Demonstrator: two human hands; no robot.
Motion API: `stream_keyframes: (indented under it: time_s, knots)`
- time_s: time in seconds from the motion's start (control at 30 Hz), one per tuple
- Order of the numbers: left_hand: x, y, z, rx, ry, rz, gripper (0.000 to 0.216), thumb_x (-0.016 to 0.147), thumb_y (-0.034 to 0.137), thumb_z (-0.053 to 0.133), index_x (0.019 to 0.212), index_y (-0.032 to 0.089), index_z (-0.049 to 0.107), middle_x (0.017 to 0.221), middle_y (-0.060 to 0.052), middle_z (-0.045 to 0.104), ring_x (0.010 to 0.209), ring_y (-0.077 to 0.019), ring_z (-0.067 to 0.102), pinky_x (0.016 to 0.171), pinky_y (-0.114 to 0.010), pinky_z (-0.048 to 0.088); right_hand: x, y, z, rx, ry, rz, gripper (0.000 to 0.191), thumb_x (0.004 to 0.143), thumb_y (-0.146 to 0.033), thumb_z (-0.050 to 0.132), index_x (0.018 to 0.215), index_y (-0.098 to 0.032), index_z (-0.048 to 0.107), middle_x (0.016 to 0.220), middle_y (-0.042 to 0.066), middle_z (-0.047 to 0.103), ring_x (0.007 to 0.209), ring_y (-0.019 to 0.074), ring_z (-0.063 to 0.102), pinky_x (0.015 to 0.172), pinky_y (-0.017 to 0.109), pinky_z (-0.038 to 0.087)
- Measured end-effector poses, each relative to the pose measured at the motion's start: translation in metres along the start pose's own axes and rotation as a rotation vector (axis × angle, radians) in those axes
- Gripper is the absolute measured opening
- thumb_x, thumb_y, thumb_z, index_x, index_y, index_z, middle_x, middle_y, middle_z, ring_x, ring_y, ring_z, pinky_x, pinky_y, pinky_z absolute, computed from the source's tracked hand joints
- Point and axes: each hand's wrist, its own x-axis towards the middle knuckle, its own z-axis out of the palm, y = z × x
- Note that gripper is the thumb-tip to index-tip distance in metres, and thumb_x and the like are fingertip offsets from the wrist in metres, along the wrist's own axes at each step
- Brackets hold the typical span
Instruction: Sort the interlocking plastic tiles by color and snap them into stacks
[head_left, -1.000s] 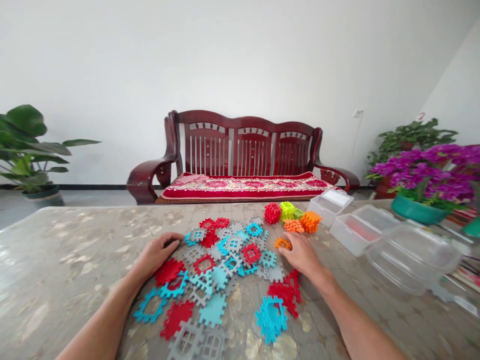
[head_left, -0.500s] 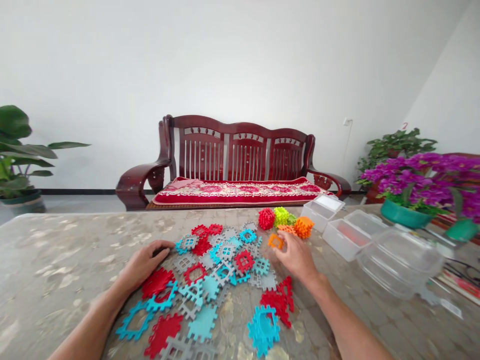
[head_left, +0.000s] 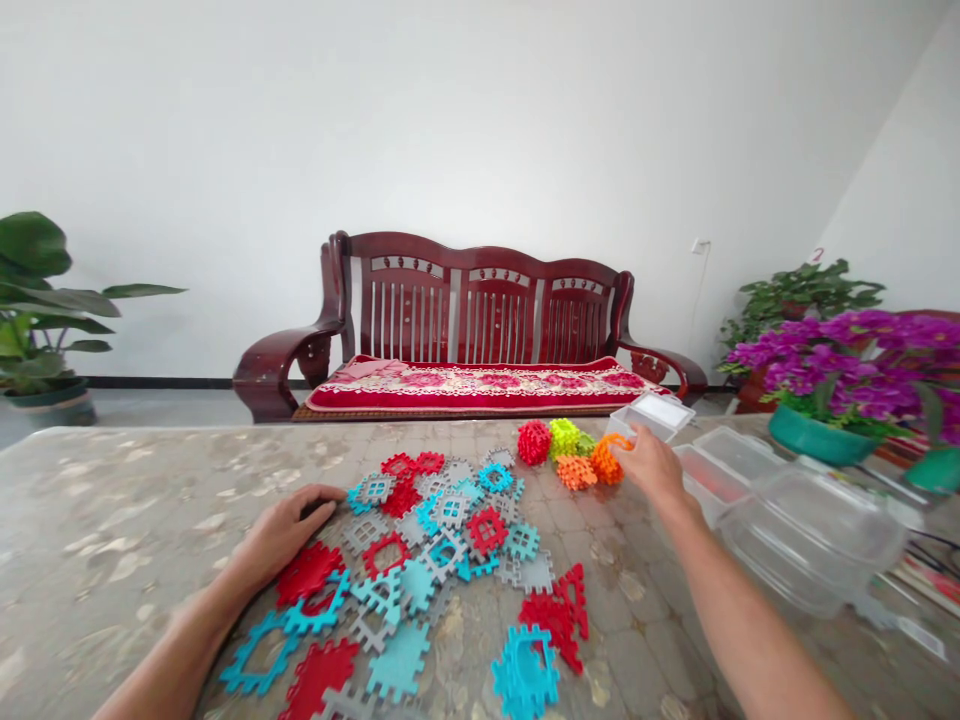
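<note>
My left hand (head_left: 292,525) rests on the table at the left edge of a spread of flat, notched interlocking plastic tiles. Its fingers lie stretched out, close to a blue tile (head_left: 357,503), holding nothing. At the back right, my right hand (head_left: 654,462) pinches an orange interlocking tile (head_left: 618,441) at the top of the orange pile (head_left: 606,462); whether it touches the pile I cannot tell. Flat orange tiles (head_left: 575,473) lie just left of it. Beyond are a yellow-green pile (head_left: 563,438) and a red pile (head_left: 534,443). Red, blue and grey tiles (head_left: 452,508) overlap between my arms.
Clear plastic boxes (head_left: 712,480) with raised lids stand to the right of my right hand, near a teal pot of purple flowers (head_left: 821,437). Closer in lie stacked blue tiles (head_left: 525,675) and red tiles (head_left: 551,620). A wooden bench (head_left: 487,300) stands behind the table.
My right hand has carried the orange tile right and away from me to the orange pile. My left hand stays in place. The view has shifted slightly.
</note>
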Motion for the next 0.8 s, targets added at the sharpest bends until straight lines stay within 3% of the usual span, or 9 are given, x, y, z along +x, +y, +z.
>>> stream_keyframes:
  time_s: [0.13,0.27,0.33,0.4,0.47,0.53,0.63,0.8]
  knots:
    - [0.000,-0.002,0.001,0.002,-0.008,-0.008,0.049,0.075,0.064,0.055,0.094,0.023,0.074,0.098,-0.005,0.077,0.093,-0.0265,0.070,0.089,-0.037,0.055,-0.009,0.001,0.004,-0.017,0.031,-0.033,0.054,0.083,-0.045,0.057,0.129,-0.017,0.059,0.113,0.015,0.071,0.104,0.0316,0.066,0.085,0.039,0.050]
    - [-0.001,0.000,0.000,0.011,-0.014,-0.019,0.049,0.075,0.063,0.054,0.095,0.023,0.074,0.098,-0.005,0.077,0.093,-0.0264,0.069,0.089,-0.038,0.054,-0.044,-0.005,0.009,0.233,0.116,-0.263,0.045,0.084,-0.044,0.057,0.122,-0.021,0.064,0.119,0.011,0.069,0.112,0.0283,0.062,0.098,0.040,0.045]
    - [-0.002,0.003,0.000,0.013,-0.010,-0.022,0.050,0.075,0.064,0.054,0.096,0.023,0.074,0.099,-0.006,0.077,0.094,-0.0268,0.069,0.089,-0.038,0.053,-0.072,-0.007,0.013,0.418,-0.017,-0.434,0.057,0.081,-0.051,0.062,0.128,-0.021,0.061,0.129,0.012,0.064,0.120,0.0287,0.057,0.104,0.043,0.042]
    - [-0.003,0.007,-0.001,0.006,-0.003,-0.023,0.051,0.075,0.064,0.053,0.096,0.023,0.074,0.099,-0.006,0.077,0.095,-0.0269,0.069,0.091,-0.039,0.053,-0.103,-0.005,0.016,0.502,-0.233,-0.617,0.082,0.069,-0.060,0.073,0.139,-0.021,0.053,0.143,0.014,0.052,0.131,0.0328,0.047,0.111,0.048,0.036]
    - [-0.004,0.010,-0.002,-0.009,0.001,-0.022,0.051,0.076,0.065,0.053,0.097,0.023,0.074,0.100,-0.006,0.076,0.095,-0.0266,0.069,0.091,-0.038,0.052,-0.132,0.000,0.018,0.487,-0.431,-0.725,0.106,0.055,-0.064,0.081,0.146,-0.023,0.044,0.155,0.015,0.037,0.141,0.0375,0.034,0.115,0.053,0.029]
    - [-0.005,0.014,-0.003,-0.027,-0.005,-0.026,0.053,0.076,0.066,0.053,0.098,0.022,0.074,0.099,-0.006,0.076,0.094,-0.0264,0.069,0.090,-0.038,0.052,-0.155,0.004,0.019,0.434,-0.564,-0.763,0.118,0.049,-0.065,0.084,0.150,-0.026,0.038,0.160,0.014,0.025,0.145,0.0401,0.024,0.116,0.057,0.023]
    - [-0.007,0.021,-0.006,-0.049,-0.022,-0.034,0.057,0.076,0.068,0.051,0.100,0.021,0.073,0.099,-0.006,0.076,0.093,-0.0264,0.068,0.089,-0.038,0.052,-0.174,0.002,0.023,0.378,-0.635,-0.773,0.121,0.049,-0.066,0.084,0.152,-0.029,0.033,0.163,0.013,0.018,0.147,0.0417,0.016,0.117,0.061,0.017]
    - [-0.010,0.030,-0.010,-0.074,-0.037,-0.001,0.058,0.080,0.067,0.047,0.102,0.020,0.072,0.104,-0.007,0.075,0.099,-0.0267,0.067,0.093,-0.038,0.050,-0.174,-0.025,0.034,0.352,-0.564,-0.755,0.105,0.062,-0.068,0.076,0.149,-0.024,0.040,0.161,0.016,0.023,0.146,0.0390,0.021,0.118,0.058,0.019]
